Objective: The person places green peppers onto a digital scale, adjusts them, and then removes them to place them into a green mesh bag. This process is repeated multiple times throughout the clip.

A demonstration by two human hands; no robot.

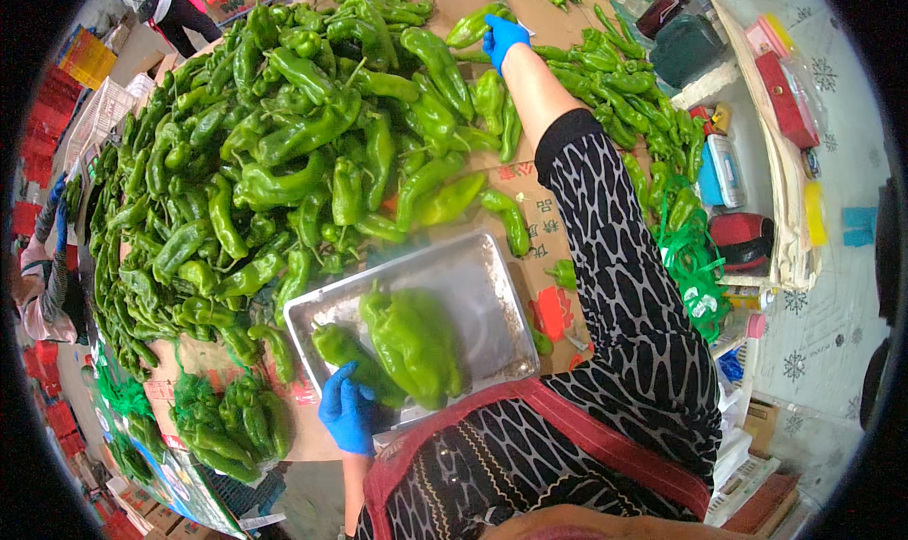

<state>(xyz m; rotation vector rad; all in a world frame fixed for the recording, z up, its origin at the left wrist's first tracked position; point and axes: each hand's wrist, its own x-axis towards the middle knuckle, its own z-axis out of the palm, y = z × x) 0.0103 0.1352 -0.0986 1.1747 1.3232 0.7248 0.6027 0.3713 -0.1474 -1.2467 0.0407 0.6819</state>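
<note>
A shallow metal tray lies before me with green peppers in its near left half. My left hand, in a blue glove, curls over the tray's near left corner, beside the leftmost pepper. At the far side of the table, my right hand, also gloved in blue, has its fingers on the end of a large green pepper. A big heap of long green peppers spreads to the left of and beyond the tray.
Smaller peppers lie along the right. Green mesh bags hang near a side shelf holding boxes and bottles. Bagged peppers sit at near left. Printed cardboard covers the table. Another person works at far left; one stands behind.
</note>
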